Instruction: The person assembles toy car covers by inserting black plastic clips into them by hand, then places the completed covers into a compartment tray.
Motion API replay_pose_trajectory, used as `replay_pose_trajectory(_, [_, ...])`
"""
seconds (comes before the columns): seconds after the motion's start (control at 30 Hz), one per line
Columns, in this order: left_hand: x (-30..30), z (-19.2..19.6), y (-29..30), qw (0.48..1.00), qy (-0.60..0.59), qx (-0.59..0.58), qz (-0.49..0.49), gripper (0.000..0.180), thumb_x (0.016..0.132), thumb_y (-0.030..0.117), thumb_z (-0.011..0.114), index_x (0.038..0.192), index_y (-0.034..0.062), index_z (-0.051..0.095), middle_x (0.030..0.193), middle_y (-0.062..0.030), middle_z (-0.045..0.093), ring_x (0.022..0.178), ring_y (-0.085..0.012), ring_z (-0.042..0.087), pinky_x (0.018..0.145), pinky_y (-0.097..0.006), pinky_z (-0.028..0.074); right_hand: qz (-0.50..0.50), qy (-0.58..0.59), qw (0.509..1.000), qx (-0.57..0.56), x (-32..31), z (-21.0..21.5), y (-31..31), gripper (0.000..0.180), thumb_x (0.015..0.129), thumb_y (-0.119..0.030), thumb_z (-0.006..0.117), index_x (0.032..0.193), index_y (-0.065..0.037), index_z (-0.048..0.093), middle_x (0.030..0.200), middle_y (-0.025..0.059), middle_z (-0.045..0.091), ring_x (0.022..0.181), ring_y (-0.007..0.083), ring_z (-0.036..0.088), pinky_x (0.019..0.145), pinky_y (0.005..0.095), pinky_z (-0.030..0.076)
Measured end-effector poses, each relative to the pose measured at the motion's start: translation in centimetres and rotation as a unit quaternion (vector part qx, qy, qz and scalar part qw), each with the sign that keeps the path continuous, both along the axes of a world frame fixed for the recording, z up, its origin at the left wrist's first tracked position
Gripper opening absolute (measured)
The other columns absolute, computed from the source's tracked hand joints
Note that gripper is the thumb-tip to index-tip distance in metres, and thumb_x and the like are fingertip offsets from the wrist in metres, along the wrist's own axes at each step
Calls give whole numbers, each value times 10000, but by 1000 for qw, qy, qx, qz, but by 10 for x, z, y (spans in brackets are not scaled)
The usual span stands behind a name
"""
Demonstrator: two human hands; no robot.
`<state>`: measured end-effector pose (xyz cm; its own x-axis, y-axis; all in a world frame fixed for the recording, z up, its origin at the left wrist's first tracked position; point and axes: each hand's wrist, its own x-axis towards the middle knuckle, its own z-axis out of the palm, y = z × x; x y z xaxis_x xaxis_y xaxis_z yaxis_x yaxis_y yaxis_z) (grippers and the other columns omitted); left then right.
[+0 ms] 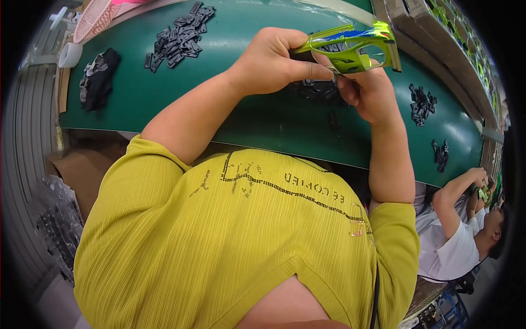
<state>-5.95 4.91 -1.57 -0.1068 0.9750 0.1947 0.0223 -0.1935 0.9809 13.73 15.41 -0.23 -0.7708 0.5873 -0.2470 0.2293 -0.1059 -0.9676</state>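
Two hands raised over green worktop (263, 126), both on one green-and-blue plastic frame (353, 46), held at about 1 o'clock in view, clear of the surface. Left hand (274, 63): grip closed around frame's left end, thumb laid along underside. Right hand (370, 90): fingers pinched at frame's lower middle; whether a small part sits between those fingertips, cannot tell.

Noted left to right on worktop: white tape roll (70, 55) at 10 o'clock edge; dark cloth bundle (98, 77) beside it; pink mesh basket (96, 16) at top rim; heap of small black parts (178, 35) at 11 o'clock; second dark cluster (320, 90) directly under the hands; further small piles (421, 104) at 3 o'clock.

Risks, judged: frame thin and open-shaped, so twisting between the two grips could flex or crack it. Any small piece pinched at right could slip and drop into the dark cluster below, hard to find again. Elbow near worktop edge could brush loose parts off.

Hidden or unclear: right fingertips behind frame; cluster under hands mostly covered; lap and floor blocked by yellow shirt (230, 247). Shelf contents at upper right smeared by lens. Co-worker (455, 241) at 4 o'clock cut by rim, held object too small to identify.
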Motion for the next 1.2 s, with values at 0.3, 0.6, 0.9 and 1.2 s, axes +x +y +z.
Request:
replay_pose_trajectory(0.3, [-11,23,-14,991,-68,-94,-73,184,831,154,749,941,17,695,824,-88,716,732,-132,666,587,-233,479,-38,172,927,332,0,6,-24,190,820,-87,732,970,2,657,871,46,658,723,102,611,642,231,486])
replay_pose_trajectory(0.6, [-8,36,-15,977,-104,-174,-68,227,838,227,743,944,36,684,775,-70,707,655,-129,681,479,-208,438,-6,165,795,584,-8,20,-25,181,703,-20,788,844,-22,675,764,97,653,635,219,636,553,289,492])
replay_pose_trajectory(0.9, [0,41,-16,973,-83,-213,-30,264,848,291,743,913,43,682,748,-53,699,590,-113,662,463,-195,436,-14,123,751,648,-8,18,-26,191,664,-64,781,828,-58,686,769,89,655,651,255,630,568,328,498])
replay_pose_trajectory(1.2, [3,40,-19,979,-74,-188,-9,252,855,263,743,895,26,669,728,-67,688,554,-100,633,462,-195,471,-2,109,711,694,-11,26,-30,196,626,-43,777,795,-74,684,758,49,630,677,227,575,593,322,458])
